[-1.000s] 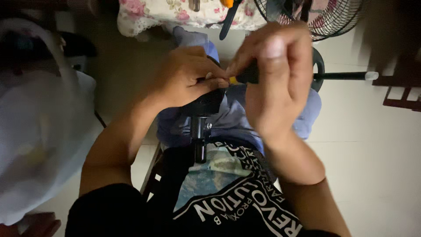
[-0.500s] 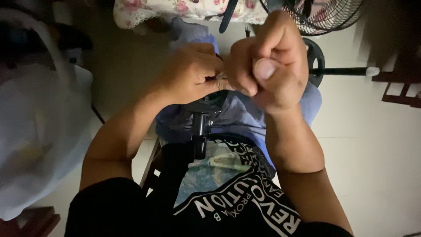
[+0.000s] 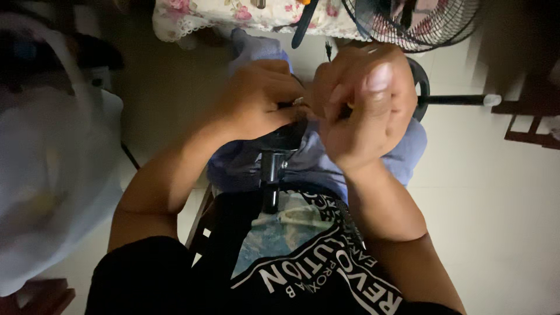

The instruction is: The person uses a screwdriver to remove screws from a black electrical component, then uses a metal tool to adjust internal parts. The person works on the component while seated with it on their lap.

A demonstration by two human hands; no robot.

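Observation:
My left hand (image 3: 256, 102) and my right hand (image 3: 370, 111) meet close together above my lap. The left hand grips the top of a black device (image 3: 274, 169) whose dark stem runs down toward my shirt; a small shiny metal part (image 3: 298, 101) shows at my fingertips. The right hand is curled, thumbnail toward the camera, and pinches a small orange-yellow thing (image 3: 350, 106) against that spot. Most of that small thing is hidden by my fingers. A blue-grey cloth (image 3: 408, 151) lies on my lap beneath both hands.
A floor fan (image 3: 414, 23) stands at the top right, with a black rod with a white tip (image 3: 466, 100) beside it. A floral cloth (image 3: 233, 11) hangs at the top. A white plastic bag (image 3: 46, 175) fills the left side. Pale floor tiles (image 3: 501, 221) lie on the right.
My right hand has curled and rolled so the thumbnail faces the camera, staying against the left hand. The left hand keeps its grip on the black device.

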